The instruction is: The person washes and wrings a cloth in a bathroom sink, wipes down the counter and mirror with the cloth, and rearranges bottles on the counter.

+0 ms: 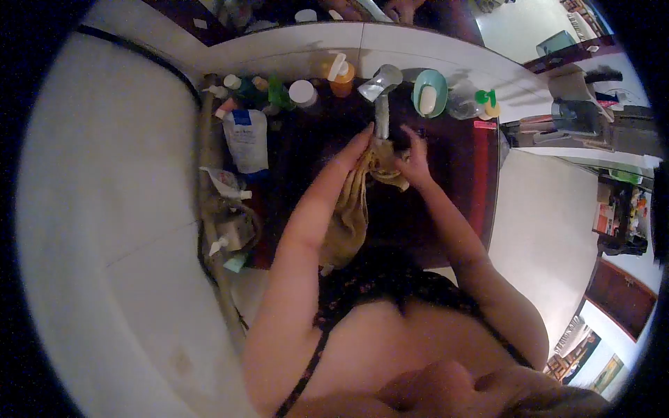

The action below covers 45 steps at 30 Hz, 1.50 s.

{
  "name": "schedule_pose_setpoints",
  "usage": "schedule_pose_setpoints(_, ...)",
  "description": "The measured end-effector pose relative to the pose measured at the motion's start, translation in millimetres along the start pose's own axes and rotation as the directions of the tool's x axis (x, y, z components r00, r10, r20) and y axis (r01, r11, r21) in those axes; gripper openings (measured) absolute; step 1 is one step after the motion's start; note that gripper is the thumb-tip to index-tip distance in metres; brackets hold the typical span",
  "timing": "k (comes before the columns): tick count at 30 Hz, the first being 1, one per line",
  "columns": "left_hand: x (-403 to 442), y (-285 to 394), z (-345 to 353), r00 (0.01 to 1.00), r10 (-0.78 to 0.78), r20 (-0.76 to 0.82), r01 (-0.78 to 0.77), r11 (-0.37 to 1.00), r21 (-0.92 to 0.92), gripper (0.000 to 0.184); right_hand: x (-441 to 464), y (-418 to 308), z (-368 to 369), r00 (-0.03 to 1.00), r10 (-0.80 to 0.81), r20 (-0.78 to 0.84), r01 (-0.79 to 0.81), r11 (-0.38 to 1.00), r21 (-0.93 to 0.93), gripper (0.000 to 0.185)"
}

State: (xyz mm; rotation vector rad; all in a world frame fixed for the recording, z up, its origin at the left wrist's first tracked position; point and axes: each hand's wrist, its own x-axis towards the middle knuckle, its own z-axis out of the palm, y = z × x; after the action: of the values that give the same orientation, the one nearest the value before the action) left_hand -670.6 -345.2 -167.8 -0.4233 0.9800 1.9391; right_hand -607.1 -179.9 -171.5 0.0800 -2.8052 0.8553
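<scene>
A tan cloth (348,216), probably a towel, is bunched below the metal faucet (382,115) and drapes down toward my body over the dark sink counter. My left hand (359,146) is closed on the bunched upper end, its fingertips close beside the spout. On the other side of the spout, my right hand (415,159) has its fingers spread and raised, with the thumb side near or touching the cloth's edge. The sink basin beneath is too dark to make out.
Behind the faucet stand an orange pump bottle (341,76), a white-lidded jar (303,94), a green dish (438,89) with soap (428,100), and a clear pump bottle (465,104). A white pouch (247,141) and tubes line the left edge. A mirror (432,24) runs along the back.
</scene>
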Motion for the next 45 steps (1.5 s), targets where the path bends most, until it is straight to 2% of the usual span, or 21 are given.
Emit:
schedule_pose_setpoints(2,1.7,-5.0,4.7,1.000,0.015,-0.005,-0.015,1.000,-0.010,0.037,0.6,-30.0,15.7,0.979,0.118,0.167,-0.200,0.726,0.658,0.077)
schedule_pose_setpoints(5,30.8,-24.2,-25.1,0.967,0.254,-0.022,-0.230,0.907,0.353,0.038,19.1,-34.8,11.0,0.805,0.366,0.467,-0.472,0.872,0.131,0.070)
schedule_pose_setpoints(7,20.0,-39.7,-37.6,0.870,0.447,-0.210,-0.220,0.731,0.646,0.041,32.6,-26.2,10.0,0.793,0.304,0.528,-0.428,0.894,0.128,0.066)
schedule_pose_setpoints(10,-45.2,-26.8,-16.2,0.976,0.212,0.043,-0.176,0.660,0.730,0.056,38.6,-19.8,-5.2,0.773,0.301,0.558,-0.495,0.837,0.234,0.054)
schedule_pose_setpoints(12,-41.7,-41.1,-30.1,0.977,0.162,0.139,-0.212,0.660,0.721,0.066,42.4,-2.1,-9.6,0.822,0.376,0.427,-0.569,0.533,0.626,0.050)
schedule_pose_setpoints(14,-32.3,-43.1,-42.8,0.918,0.369,-0.148,-0.330,0.915,0.232,0.062,36.3,4.1,-7.7,0.839,0.319,0.442,-0.535,0.634,0.558,0.048)
schedule_pose_setpoints(16,5.8,-48.9,-61.0,0.911,0.413,-0.007,-0.412,0.908,-0.080,0.046,18.1,-8.7,3.7,0.899,0.056,0.435,-0.377,0.606,0.701,0.043)
schedule_pose_setpoints(17,4.6,-41.1,-53.1,0.972,0.231,-0.040,-0.234,0.952,-0.200,0.039,2.6,-6.1,22.4,0.742,0.195,0.641,-0.649,0.450,0.614,0.048)
schedule_pose_setpoints(18,5.2,-36.6,-46.9,0.998,0.036,-0.047,-0.049,0.946,-0.319,0.033,-7.9,-32.5,19.4,0.839,0.077,0.538,-0.512,0.443,0.736,0.047)
schedule_pose_setpoints(20,32.9,-61.1,-48.0,0.995,0.095,-0.018,-0.094,0.916,-0.390,0.026,-4.4,-67.0,4.8,0.960,0.033,0.280,-0.133,0.928,0.347,0.039)
schedule_pose_setpoints(22,49.2,-84.7,-39.6,0.990,0.142,0.001,-0.126,0.880,-0.457,0.023,21.3,-57.9,10.3,0.928,0.239,0.285,-0.294,0.940,0.172,0.035)
schedule_pose_setpoints(24,54.8,-90.3,-28.0,0.778,0.434,-0.454,-0.330,0.898,0.292,0.020,30.2,-56.9,14.1,0.868,0.431,0.246,-0.444,0.896,-0.002,0.034)
schedule_pose_setpoints(28,39.4,-54.8,-44.2,0.989,0.145,0.011,-0.128,0.903,-0.411,0.023,2.3,-58.2,37.6,0.966,0.150,0.210,-0.106,0.973,-0.206,0.039)
schedule_pose_setpoints(32,18.7,-54.1,5.4,0.900,0.222,-0.374,-0.229,0.973,0.026,0.032,15.6,-34.8,37.8,0.896,0.382,0.227,-0.375,0.924,-0.076,0.031)
schedule_pose_setpoints(35,60.8,-74.4,-41.4,0.981,-0.008,-0.196,-0.013,0.995,-0.102,0.035,32.5,-4.9,22.8,0.851,0.479,0.216,-0.512,0.848,0.139,0.029)
schedule_pose_setpoints(37,38.9,-59.2,-39.0,0.999,0.008,0.041,-0.002,0.988,-0.155,0.051,28.8,-3.2,11.3,0.996,-0.085,0.040,0.092,0.973,-0.210,0.039)
schedule_pose_setpoints(38,14.8,-38.7,-22.0,0.999,0.005,0.038,0.001,0.988,-0.157,0.051,30.7,-4.0,11.6,0.996,-0.083,0.044,0.091,0.974,-0.208,0.039)
schedule_pose_setpoints(39,-5.5,-22.0,-5.5,0.998,-0.067,0.004,0.067,0.984,-0.165,0.055,33.8,-4.1,11.6,0.905,0.117,0.409,-0.258,0.916,0.308,0.045)
schedule_pose_setpoints(40,-14.6,-13.5,0.1,0.991,-0.135,-0.027,0.128,0.976,-0.173,0.058,37.7,-6.0,9.0,0.663,0.055,0.747,-0.662,0.509,0.550,0.052)
schedule_pose_setpoints(42,-0.9,-9.3,-16.7,0.980,-0.125,-0.155,0.112,0.990,-0.091,0.057,29.4,-35.6,-1.0,0.801,0.008,0.599,-0.499,0.562,0.660,0.058)
schedule_pose_setpoints(45,5.6,-14.1,-31.4,0.991,-0.127,-0.044,0.119,0.982,-0.146,0.059,32.2,-46.0,1.3,0.878,0.057,0.476,-0.152,0.975,0.163,0.054)
